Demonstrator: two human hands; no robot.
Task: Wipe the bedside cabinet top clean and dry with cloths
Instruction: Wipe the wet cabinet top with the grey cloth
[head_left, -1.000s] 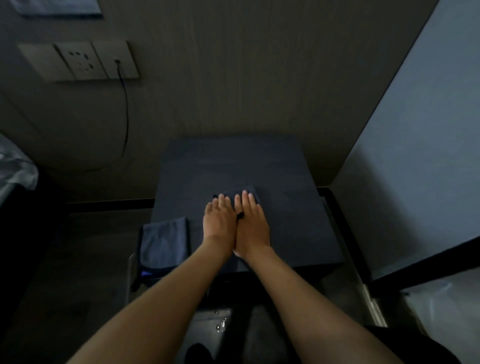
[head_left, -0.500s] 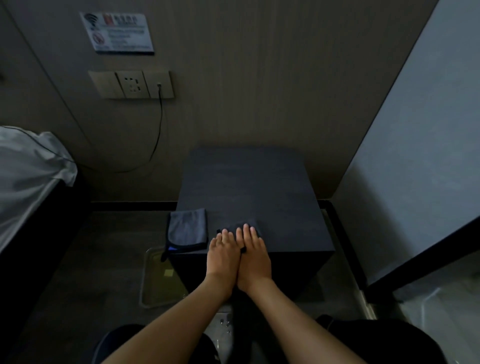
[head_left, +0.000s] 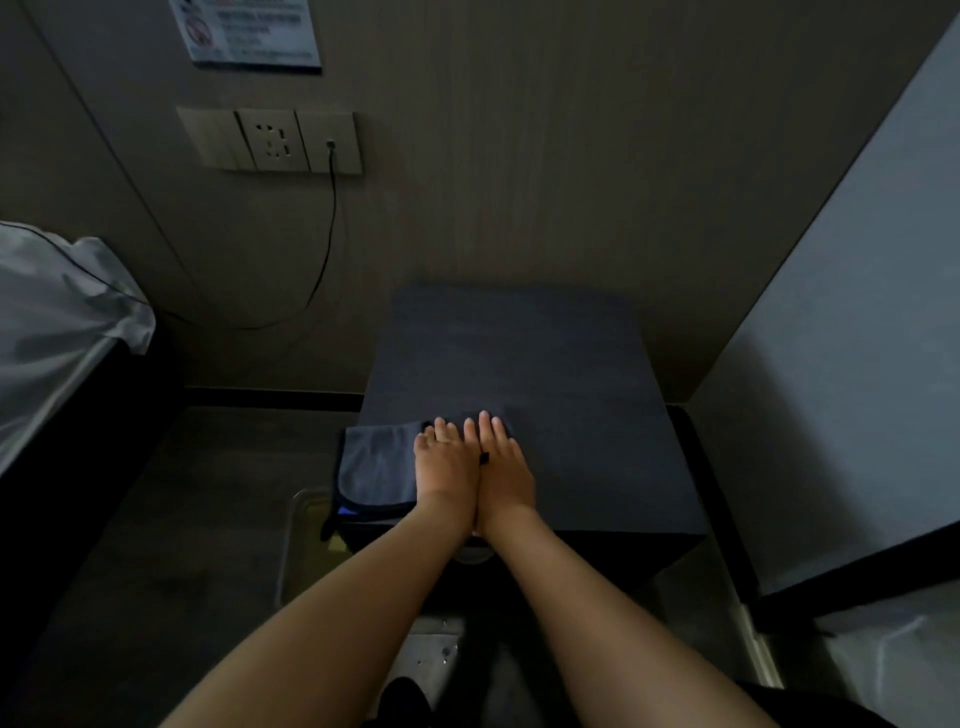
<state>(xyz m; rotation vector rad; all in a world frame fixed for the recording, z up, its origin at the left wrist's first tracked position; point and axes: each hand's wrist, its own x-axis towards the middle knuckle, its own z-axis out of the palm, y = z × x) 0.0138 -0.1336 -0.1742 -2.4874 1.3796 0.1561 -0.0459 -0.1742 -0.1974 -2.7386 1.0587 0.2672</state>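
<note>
On the dark cabinet tabletop (head_left: 545, 353), both hands (head_left: 472, 467), pressed together flat on a cloth (head_left: 506, 423), are dragging it back toward the near-left corner beside the spare cloth (head_left: 376, 467).

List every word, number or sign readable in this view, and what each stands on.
Wall notice: printed lines too blurred to read; a red prohibition symbol shows at its left.
Socket panel: no readable markings.
Blue tag on the spare cloth: too small to read.
Nothing else bears text.
</note>
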